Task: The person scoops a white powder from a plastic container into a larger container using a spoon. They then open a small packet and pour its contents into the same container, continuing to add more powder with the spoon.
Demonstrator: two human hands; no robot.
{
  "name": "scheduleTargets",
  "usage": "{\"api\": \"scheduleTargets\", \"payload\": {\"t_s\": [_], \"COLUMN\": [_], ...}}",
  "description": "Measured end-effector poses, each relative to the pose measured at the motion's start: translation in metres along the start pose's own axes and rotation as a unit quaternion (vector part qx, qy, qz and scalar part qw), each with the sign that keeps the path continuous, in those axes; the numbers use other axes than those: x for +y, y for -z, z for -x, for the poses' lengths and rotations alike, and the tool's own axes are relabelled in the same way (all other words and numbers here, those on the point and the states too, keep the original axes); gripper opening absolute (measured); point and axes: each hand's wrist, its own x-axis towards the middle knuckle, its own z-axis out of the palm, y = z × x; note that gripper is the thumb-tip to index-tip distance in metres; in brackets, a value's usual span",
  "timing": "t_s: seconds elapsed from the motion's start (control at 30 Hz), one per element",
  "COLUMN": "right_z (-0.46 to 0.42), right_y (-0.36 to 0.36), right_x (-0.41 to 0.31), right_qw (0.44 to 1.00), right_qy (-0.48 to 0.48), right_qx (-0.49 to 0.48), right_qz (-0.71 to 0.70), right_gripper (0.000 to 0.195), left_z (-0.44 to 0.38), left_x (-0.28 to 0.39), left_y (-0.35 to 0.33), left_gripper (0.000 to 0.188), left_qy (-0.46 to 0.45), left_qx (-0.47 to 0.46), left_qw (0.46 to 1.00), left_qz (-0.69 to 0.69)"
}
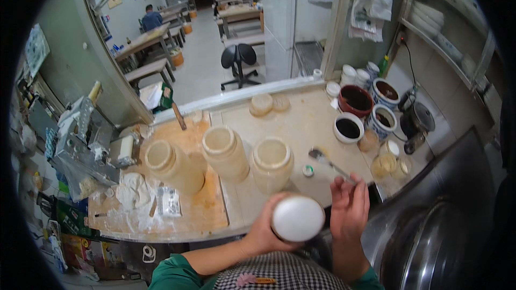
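Note:
My left hand is wrapped around a jar with a white lid, held in front of the checked apron. Just right of it, my right hand is raised with its fingers apart; the fingertips overlap the handle end of a metal spoon, and whether they touch it I cannot tell. Three lidless, cloudy plastic jars stand beyond: one on the wooden board, one by the board's edge, one on the counter. A small green-and-white cap lies near the spoon.
Round lids lie at the counter's back. Bowls of dark liquid and blue-patterned pots stand right. A floured wooden board, a dough machine and a cleaver-like wooden handle are left. People sit at tables beyond.

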Motion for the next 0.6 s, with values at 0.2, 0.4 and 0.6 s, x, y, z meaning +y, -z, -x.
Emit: {"api": "scheduleTargets", "payload": {"t_s": [0.2,0.4,0.6], "right_z": [0.02,-0.011,-0.043], "right_y": [-0.031,-0.026,-0.029], "right_x": [0.026,0.011,-0.006], "right_qw": [0.991,0.992,0.936], "right_qy": [-0.047,-0.013,0.083], "right_qx": [-0.124,-0.118,-0.274], "right_qz": [-0.034,0.041,0.207], "right_gripper": [0.034,0.035,0.039], "left_z": [0.022,0.023,-0.006], "left_x": [0.023,0.022,0.008], "left_y": [0.027,0.04,0.043], "left_gripper": [0.114,0.114,0.114], "left_qy": [0.06,0.042,0.051], "left_qx": [0.078,0.129,0.183], "left_qw": [0.995,0.99,0.978], "left_qz": [-0.001,-0.041,-0.089]}}
